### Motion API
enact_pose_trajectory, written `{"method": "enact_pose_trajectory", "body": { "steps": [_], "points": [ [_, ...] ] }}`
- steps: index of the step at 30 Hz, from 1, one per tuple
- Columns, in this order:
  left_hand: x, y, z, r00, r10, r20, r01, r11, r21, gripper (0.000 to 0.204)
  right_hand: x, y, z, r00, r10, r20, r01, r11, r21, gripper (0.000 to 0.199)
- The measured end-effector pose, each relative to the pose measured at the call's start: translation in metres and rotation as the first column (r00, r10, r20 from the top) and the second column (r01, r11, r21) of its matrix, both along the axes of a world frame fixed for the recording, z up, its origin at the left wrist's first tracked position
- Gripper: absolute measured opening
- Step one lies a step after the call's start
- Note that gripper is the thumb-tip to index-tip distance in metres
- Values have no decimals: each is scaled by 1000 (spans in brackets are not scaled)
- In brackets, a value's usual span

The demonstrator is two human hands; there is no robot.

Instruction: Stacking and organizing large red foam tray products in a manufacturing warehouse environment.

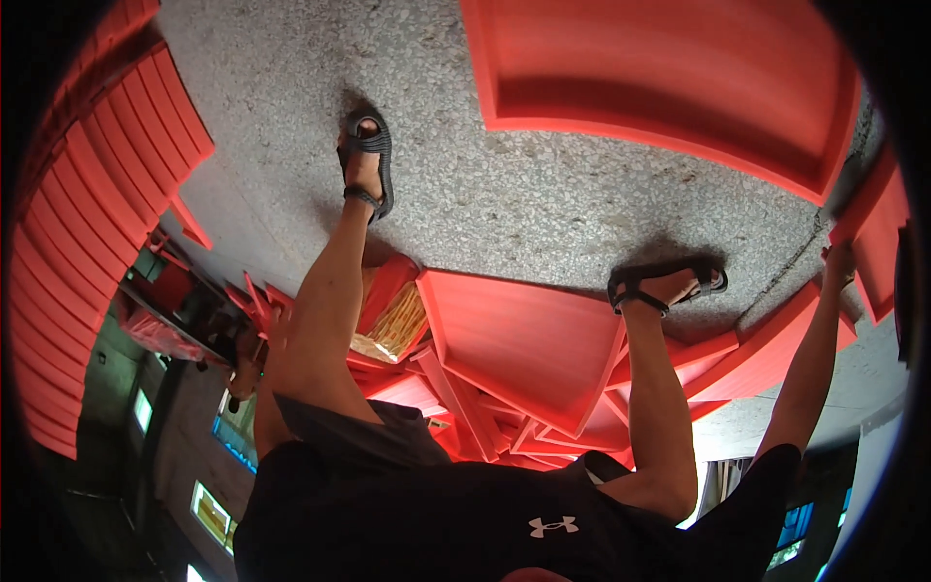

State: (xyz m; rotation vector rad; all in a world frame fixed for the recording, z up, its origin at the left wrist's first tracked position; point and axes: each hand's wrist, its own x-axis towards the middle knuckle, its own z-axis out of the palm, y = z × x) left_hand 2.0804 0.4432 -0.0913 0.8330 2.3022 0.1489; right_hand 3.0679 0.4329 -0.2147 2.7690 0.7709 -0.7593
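My right arm reaches out to the right side, and my right hand (839, 262) is at the edge of a shallow red tray-like panel (878, 228). Its fingers look closed on that edge, though they are small and partly dark here. My left hand is out of view. Closest to that right hand is also a long red panel (776, 339) lying below it. A large red tray with raised rims (669, 68) lies on the floor ahead of my feet.
Speckled grey floor (543, 204) lies around my sandalled feet. A long row of stacked red panels (87, 223) stands at left. Behind my legs are a red tray (524, 339), several piled red pieces and a bundle of yellowish strips (398, 325). Another person (242, 373) seems to be at far left.
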Motion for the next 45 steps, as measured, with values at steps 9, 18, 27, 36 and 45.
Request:
{"method": "enact_pose_trajectory", "body": {
  "steps": [9, 18, 27, 36, 45],
  "points": [
    [1, 22, 16, 978, -129, 163, 90, 969, 230, 39, -183, 64, 158, 974, -26, 227, 15, 999, 49, 73],
    [-25, 14, -6, 958, -244, 149, 224, 965, 140, 35, -196, 78, 165, 870, 252, 424, -213, 967, -139, 69],
    [-40, 0, -8, 975, -178, 133, 172, 983, 60, 36, -258, 111, 182, 894, -186, 407, 12, 919, 394, 59],
    [-25, 6, 10, 954, -188, 234, 151, 974, 168, 60, -365, 145, 185, 929, 103, 355, -327, 679, 658, 48],
    [12, 14, 36, 942, -289, 168, 261, 950, 175, 56, -521, 116, 138, 875, 449, 182, -430, 548, 717, 24]
  ]
}}
